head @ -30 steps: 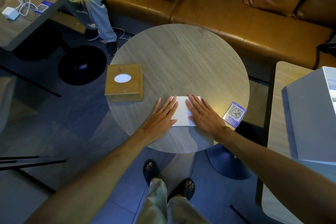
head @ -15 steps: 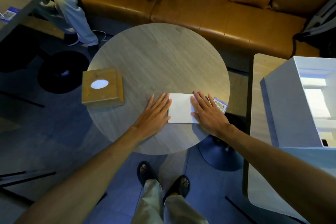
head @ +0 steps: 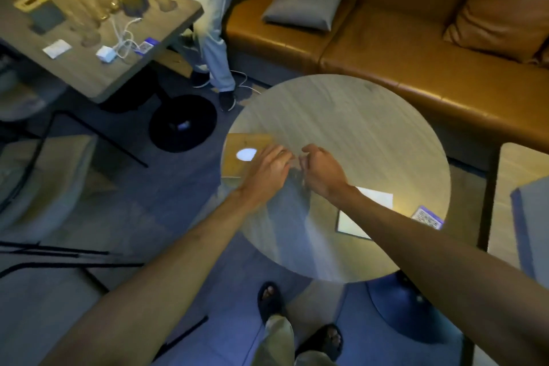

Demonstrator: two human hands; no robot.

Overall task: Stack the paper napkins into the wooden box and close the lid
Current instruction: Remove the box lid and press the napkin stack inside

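The wooden box (head: 237, 157), lid down with a white oval opening on top, sits at the left edge of the round table (head: 356, 128). My left hand (head: 267, 169) lies over the box's right side with its fingers spread. My right hand (head: 323, 172) hovers just to the right of the box, its fingers curled in, and I see nothing in it. Both hands are motion-blurred. The white paper napkins (head: 377, 197) lie flat near the table's right front, partly under my right forearm, and neither hand touches them.
A QR code card (head: 427, 217) lies at the table's right edge. A brown sofa (head: 416, 47) with cushions runs behind. Another person stands by a cluttered table (head: 89, 47) at the far left. A second table with a white box (head: 531, 217) is on the right.
Both hands have left the napkins and moved left to the wooden box. My view has swung to the left, so the table now sits right of centre.
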